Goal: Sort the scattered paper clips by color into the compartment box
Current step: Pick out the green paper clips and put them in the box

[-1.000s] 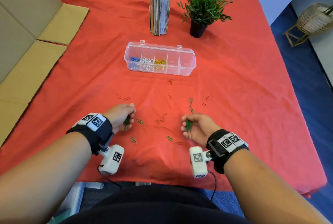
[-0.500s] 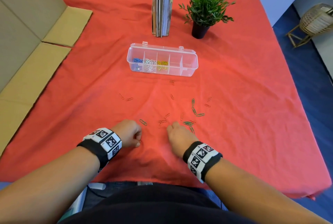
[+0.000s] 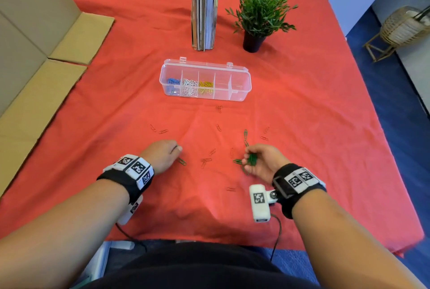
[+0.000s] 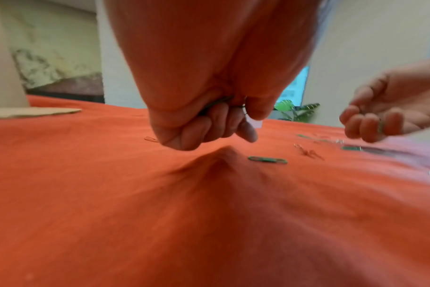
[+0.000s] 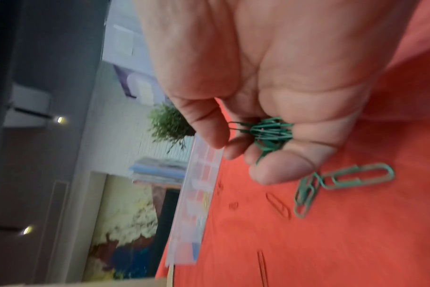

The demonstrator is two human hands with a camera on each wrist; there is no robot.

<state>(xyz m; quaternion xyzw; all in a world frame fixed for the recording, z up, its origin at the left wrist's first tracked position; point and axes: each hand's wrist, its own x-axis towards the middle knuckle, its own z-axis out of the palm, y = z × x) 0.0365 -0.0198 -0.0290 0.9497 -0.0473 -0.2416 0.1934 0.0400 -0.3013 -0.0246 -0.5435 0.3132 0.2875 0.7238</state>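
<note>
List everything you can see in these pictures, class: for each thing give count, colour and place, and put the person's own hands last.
box: one, clear, mid-table; blue, white, yellow clips inside, two right compartments look empty
loose green clips: several, on cloth near right hand
red clips: several, scattered on cloth
cloth: one, red, covers table
books: a few, upright, behind box
plant: one, green, black pot, right of books
cardboard: brown, left edge
basket: one, wicker, far right on floor
left hand: curled, grips clips
right hand: holds green bunch
</note>
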